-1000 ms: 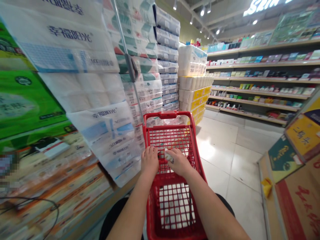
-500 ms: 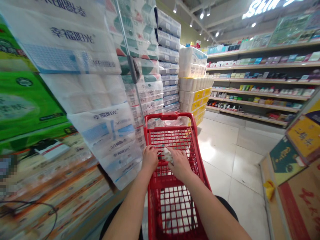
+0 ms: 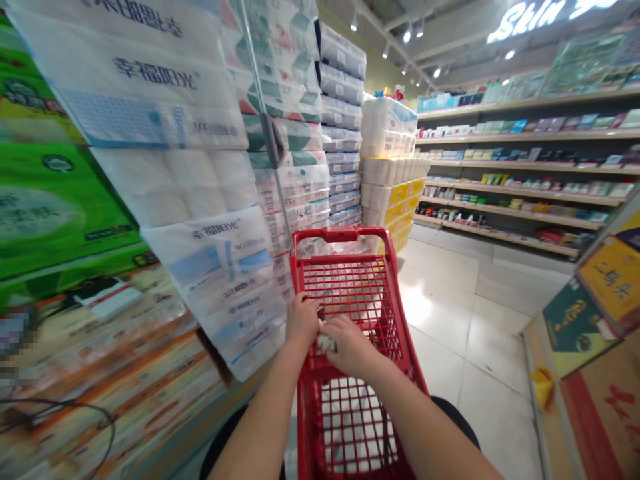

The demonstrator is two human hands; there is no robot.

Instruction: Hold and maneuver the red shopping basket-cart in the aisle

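Observation:
A red plastic shopping basket cart (image 3: 350,363) stands in front of me, its handle (image 3: 345,235) at the far end. Over its left part, my left hand (image 3: 303,321) is closed with fingers curled; a small dark bit shows at its fingertips, too small to name. My right hand (image 3: 353,345) is closed round a crumpled white wad (image 3: 327,343), which looks like tissue. The two hands nearly touch above the red grid. Their fingertips are partly hidden.
Stacked toilet-roll packs (image 3: 210,267) rise close on the left, beside green tissue packs (image 3: 55,200). A metal pole (image 3: 260,93) stands before the stacks. Cartons (image 3: 580,320) sit on the right. Product shelves (image 3: 520,163) line the back beyond the tiled floor (image 3: 450,293).
My right hand has moved down and toward my left hand, carrying the white wad with it. My left hand has shifted slightly. The view has turned a little.

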